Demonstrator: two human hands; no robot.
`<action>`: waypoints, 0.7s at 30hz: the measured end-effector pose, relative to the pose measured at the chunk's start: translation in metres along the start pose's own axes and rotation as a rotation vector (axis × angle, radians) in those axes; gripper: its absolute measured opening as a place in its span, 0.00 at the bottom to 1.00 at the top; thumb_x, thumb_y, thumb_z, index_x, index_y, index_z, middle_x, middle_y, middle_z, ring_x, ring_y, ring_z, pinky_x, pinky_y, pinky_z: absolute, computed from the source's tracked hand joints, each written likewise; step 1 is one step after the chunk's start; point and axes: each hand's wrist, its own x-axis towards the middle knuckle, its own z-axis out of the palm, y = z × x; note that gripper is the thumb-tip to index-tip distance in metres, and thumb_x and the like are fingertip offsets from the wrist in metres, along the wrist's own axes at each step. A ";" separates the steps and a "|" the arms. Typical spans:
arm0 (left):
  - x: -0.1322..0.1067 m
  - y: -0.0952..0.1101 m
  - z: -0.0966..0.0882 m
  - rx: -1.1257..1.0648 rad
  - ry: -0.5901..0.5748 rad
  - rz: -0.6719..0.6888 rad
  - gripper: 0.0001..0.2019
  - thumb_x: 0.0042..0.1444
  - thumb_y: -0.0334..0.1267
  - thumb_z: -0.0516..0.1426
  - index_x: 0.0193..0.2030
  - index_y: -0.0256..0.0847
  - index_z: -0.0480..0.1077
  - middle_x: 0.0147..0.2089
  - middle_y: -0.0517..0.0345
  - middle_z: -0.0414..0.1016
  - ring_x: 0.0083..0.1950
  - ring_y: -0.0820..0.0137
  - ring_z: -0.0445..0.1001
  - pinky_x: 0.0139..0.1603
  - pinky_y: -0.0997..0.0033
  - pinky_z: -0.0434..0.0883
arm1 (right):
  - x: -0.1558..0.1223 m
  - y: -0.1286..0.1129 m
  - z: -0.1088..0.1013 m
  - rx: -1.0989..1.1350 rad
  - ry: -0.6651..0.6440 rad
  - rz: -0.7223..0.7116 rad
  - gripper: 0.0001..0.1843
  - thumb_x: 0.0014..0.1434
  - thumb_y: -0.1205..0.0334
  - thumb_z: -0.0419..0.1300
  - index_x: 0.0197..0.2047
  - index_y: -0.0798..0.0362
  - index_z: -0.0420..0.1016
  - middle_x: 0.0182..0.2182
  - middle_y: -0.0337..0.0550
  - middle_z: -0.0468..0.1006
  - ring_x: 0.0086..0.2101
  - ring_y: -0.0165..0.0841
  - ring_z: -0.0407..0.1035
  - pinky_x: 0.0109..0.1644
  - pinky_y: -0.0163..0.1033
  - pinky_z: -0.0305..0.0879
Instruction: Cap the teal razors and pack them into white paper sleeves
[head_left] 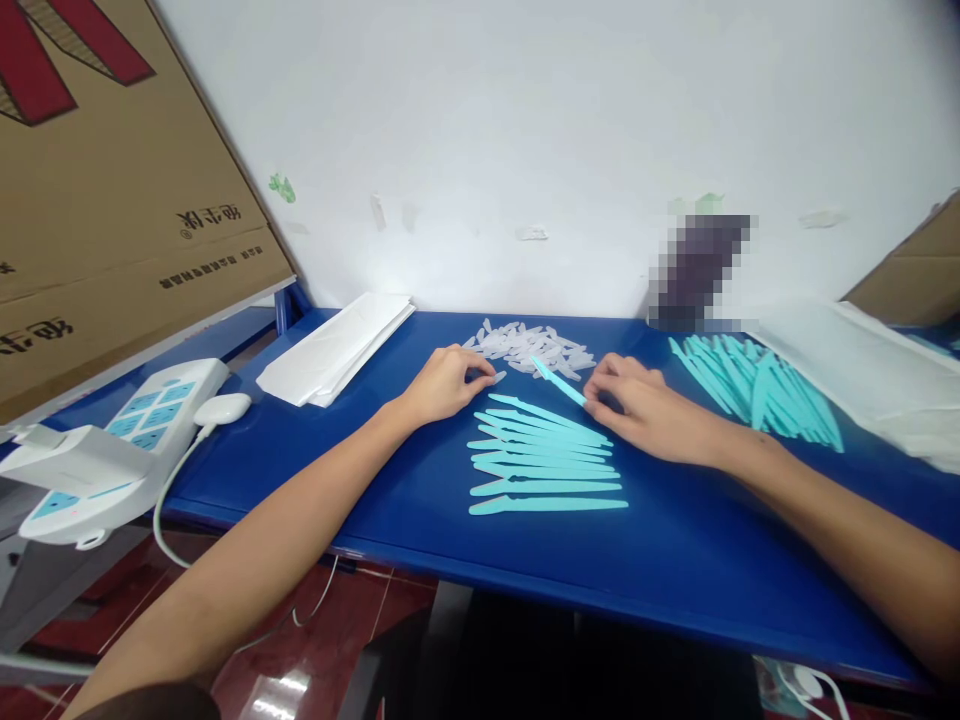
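Note:
My right hand (637, 405) rests on the blue table (360, 470) and pinches a turquoise plastic stick (559, 381) that points up and left. My left hand (450, 380) lies with its fingers curled, pinching a small clear plastic cap (498, 377) at the edge of a heap of clear caps (532, 347). Between and in front of both hands lies a row of several turquoise sticks (544, 460), side by side.
A larger pile of turquoise sticks (757, 385) lies to the right, next to clear plastic bags (862, 370). White folded bags (337, 345) lie at the left back. A white machine with buttons (112, 440) and cardboard boxes (112, 180) stand on the left.

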 end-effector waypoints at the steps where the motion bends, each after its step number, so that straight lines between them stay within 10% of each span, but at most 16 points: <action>1: 0.000 0.000 -0.001 -0.005 -0.007 -0.024 0.11 0.65 0.43 0.57 0.46 0.44 0.80 0.43 0.55 0.82 0.46 0.59 0.75 0.52 0.58 0.70 | 0.000 -0.002 0.000 0.013 0.029 -0.009 0.17 0.69 0.49 0.47 0.36 0.49 0.69 0.41 0.50 0.70 0.43 0.44 0.67 0.46 0.50 0.63; 8: -0.005 0.001 -0.004 0.103 -0.152 0.018 0.18 0.69 0.39 0.49 0.59 0.42 0.73 0.49 0.46 0.75 0.54 0.54 0.71 0.56 0.49 0.68 | 0.002 -0.003 0.006 -0.010 0.149 -0.048 0.16 0.71 0.50 0.46 0.41 0.49 0.69 0.46 0.48 0.74 0.39 0.40 0.71 0.45 0.47 0.61; 15: -0.001 0.002 0.007 -0.345 0.179 -0.109 0.08 0.61 0.40 0.60 0.42 0.38 0.76 0.43 0.51 0.81 0.42 0.64 0.79 0.49 0.62 0.74 | 0.004 0.008 0.008 0.122 0.157 -0.023 0.13 0.71 0.53 0.49 0.41 0.49 0.70 0.31 0.42 0.81 0.31 0.38 0.74 0.36 0.40 0.61; 21: 0.000 0.004 0.008 -0.626 0.201 -0.175 0.13 0.54 0.44 0.67 0.39 0.38 0.74 0.40 0.51 0.83 0.42 0.64 0.82 0.49 0.64 0.75 | 0.004 0.008 0.009 0.061 0.139 -0.036 0.13 0.72 0.54 0.47 0.44 0.49 0.69 0.34 0.43 0.80 0.32 0.38 0.73 0.34 0.39 0.60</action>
